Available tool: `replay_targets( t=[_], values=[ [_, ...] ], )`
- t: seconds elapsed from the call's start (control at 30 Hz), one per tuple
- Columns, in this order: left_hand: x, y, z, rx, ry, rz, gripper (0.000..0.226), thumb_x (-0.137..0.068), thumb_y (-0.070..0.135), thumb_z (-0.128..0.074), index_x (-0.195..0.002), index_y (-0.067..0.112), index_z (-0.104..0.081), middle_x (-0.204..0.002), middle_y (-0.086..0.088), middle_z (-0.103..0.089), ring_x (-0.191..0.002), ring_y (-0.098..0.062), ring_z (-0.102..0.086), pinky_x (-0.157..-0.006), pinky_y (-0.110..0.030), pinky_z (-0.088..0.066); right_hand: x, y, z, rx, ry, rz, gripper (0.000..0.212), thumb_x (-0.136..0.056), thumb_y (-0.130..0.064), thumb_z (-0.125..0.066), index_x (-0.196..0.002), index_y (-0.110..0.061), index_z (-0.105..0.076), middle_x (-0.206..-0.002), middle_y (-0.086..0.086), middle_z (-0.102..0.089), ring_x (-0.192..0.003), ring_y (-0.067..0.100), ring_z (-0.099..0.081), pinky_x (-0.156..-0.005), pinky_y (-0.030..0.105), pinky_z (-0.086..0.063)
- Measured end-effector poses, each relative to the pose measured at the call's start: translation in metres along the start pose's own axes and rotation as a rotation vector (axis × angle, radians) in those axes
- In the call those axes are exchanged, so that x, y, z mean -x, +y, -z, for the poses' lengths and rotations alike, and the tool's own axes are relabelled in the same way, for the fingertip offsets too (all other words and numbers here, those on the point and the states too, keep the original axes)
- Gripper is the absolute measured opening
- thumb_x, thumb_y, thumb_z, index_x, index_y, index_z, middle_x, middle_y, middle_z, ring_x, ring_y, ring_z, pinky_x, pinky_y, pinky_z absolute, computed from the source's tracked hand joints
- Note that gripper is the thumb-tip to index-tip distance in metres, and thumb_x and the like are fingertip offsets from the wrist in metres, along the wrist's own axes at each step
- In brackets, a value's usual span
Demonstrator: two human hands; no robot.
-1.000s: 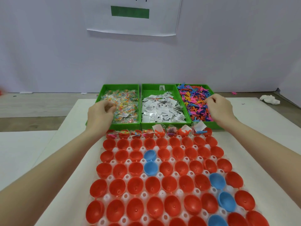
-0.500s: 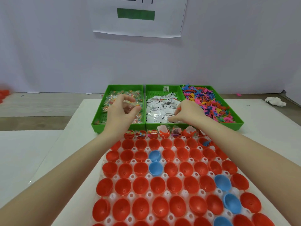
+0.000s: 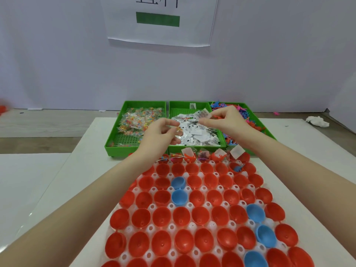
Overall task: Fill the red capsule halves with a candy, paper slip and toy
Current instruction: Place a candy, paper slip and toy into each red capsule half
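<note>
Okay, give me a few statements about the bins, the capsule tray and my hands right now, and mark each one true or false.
1. Three green bins sit side by side beyond the capsule tray. True.
2. The paper slips are in the leftmost bin. False: they fill the middle bin; candies are on the left.
3. Every capsule half is red. False: several blue halves sit among them.
4. The left hand pinches a wrapped candy. True.
5. The right hand rests on the tray. False: it is raised over the bins.

A paper sign (image 3: 161,20) with a green bar hangs on the pale wall (image 3: 57,64) — below, a crumpled white tissue (image 3: 317,121) lies on the wooden floor (image 3: 38,128) beside the white worktop (image 3: 48,180).
</note>
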State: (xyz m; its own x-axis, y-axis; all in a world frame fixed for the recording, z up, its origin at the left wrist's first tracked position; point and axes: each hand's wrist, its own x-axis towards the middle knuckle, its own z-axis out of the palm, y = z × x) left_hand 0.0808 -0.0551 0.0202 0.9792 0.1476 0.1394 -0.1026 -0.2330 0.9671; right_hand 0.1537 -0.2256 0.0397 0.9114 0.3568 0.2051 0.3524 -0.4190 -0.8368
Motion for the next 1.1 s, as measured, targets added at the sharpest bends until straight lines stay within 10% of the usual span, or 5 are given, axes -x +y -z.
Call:
replay_targets(
  t=[0.37,0.6,0.73,0.87,1.1],
  values=[
    [0.019,0.024,-0.015,0.097,-0.255,0.093,0.008,-0.082,0.006,-0.066,-0.081,0.013,-0.069,-0.068,0.004,-0.069,-0.059,-0.004,-0.064,-0.063,-0.014,-0.052,0.035,-0.024,0.022,0.263,-0.343,0.005,0.022,-0.067,-0.017,-0.079,-0.051,-0.014,-0.065,-0.039,-0.011,-0.045,-0.04,-0.002,-0.041,-0.042,0.006,-0.03],
    [0.027,0.039,-0.038,-0.035,-0.21,-0.062,0.017,-0.086,0.008,-0.063,-0.073,0.017,-0.07,-0.06,0.005,-0.067,-0.052,0.0,-0.061,-0.056,-0.009,-0.05,0.055,-0.029,0.038,0.342,-0.206,0.077,0.021,-0.063,-0.038,-0.081,-0.056,-0.023,-0.068,-0.042,-0.008,-0.032,-0.041,0.004,-0.029,-0.042,0.01,-0.022],
    [0.03,0.042,-0.052,0.143,-0.114,0.038,0.009,-0.086,0.005,-0.063,-0.08,0.009,-0.069,-0.066,0.001,-0.066,-0.049,-0.001,-0.062,-0.056,-0.013,-0.053,0.069,-0.032,0.052,-0.022,-0.062,-0.04,0.047,-0.072,-0.055,-0.053,-0.095,-0.017,-0.069,-0.054,-0.002,-0.044,-0.048,-0.004,-0.039,-0.051,0.009,-0.033],
    [0.033,0.044,-0.064,0.456,-0.128,0.26,0.003,-0.085,0.004,-0.063,-0.084,0.002,-0.065,-0.075,-0.007,-0.064,-0.056,-0.008,-0.066,-0.061,-0.015,-0.055,0.081,-0.025,0.063,-0.484,-0.036,-0.207,0.031,-0.098,-0.019,-0.031,-0.104,-0.011,-0.06,-0.062,-0.007,-0.039,-0.05,0.005,-0.031,-0.044,0.017,-0.027],
    [0.041,0.05,-0.085,0.655,-0.112,0.374,0.014,-0.088,0.003,-0.059,-0.1,-0.004,-0.062,-0.088,-0.016,-0.067,-0.06,-0.012,-0.068,-0.058,-0.013,-0.054,0.108,-0.015,0.061,-0.385,0.151,-0.007,0.038,-0.064,-0.009,-0.071,-0.101,-0.017,-0.064,-0.07,-0.006,-0.07,-0.071,0.004,-0.065,-0.068,0.011,-0.05]
  ],
)
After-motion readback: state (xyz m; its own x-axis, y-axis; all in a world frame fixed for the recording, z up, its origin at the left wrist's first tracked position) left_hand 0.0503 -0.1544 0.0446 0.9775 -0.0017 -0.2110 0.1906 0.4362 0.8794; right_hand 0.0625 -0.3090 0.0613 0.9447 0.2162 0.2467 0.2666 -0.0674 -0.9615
